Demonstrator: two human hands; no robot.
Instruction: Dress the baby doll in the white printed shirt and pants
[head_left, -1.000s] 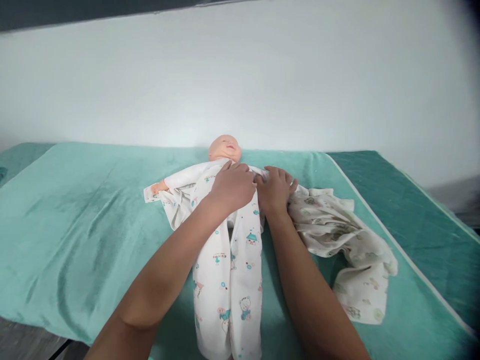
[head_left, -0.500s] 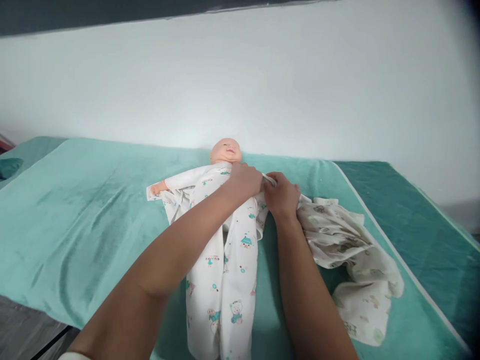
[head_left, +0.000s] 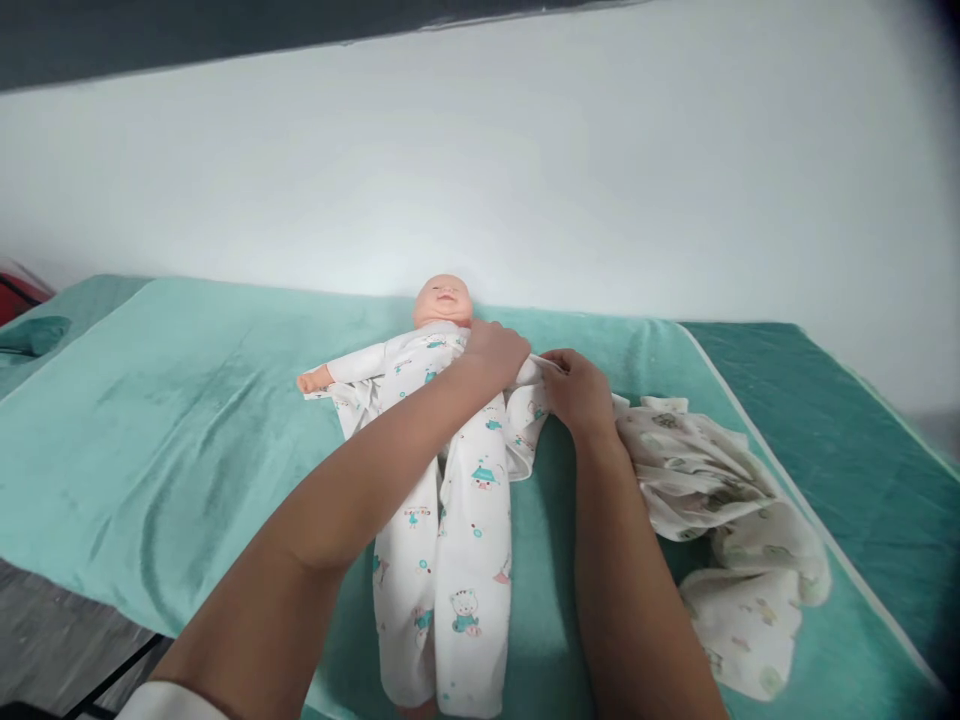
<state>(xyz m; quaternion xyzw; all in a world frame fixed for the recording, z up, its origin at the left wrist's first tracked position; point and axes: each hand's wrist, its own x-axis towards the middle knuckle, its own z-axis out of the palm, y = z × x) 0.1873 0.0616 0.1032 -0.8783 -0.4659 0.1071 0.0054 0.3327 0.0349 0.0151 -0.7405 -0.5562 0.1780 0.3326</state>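
Observation:
A baby doll (head_left: 442, 302) lies on its back, head toward the wall. A white printed baby outfit (head_left: 472, 560) covers its front and legs. On the left, the doll's white cloth arm (head_left: 358, 366) rests on top of a printed sleeve. My left hand (head_left: 497, 354) is closed at the doll's shoulder on the right side, gripping the outfit's edge; its fingertips are partly hidden. Just right of it, my right hand (head_left: 577, 392) pinches the outfit's sleeve (head_left: 527, 415), which stretches between both hands. The doll's other arm is hidden.
A crumpled thin printed cloth (head_left: 750, 540) lies right of my right forearm. Underneath is a light green padded cover (head_left: 187, 420), with a darker green strip (head_left: 840, 400) at the right. A white wall (head_left: 480, 170) stands behind; grey floor (head_left: 52, 620) shows lower left.
My right hand has moved slightly right, away from my left hand, drawing the sleeve out more. My left hand stays at the shoulder. The whole view has shifted a little.

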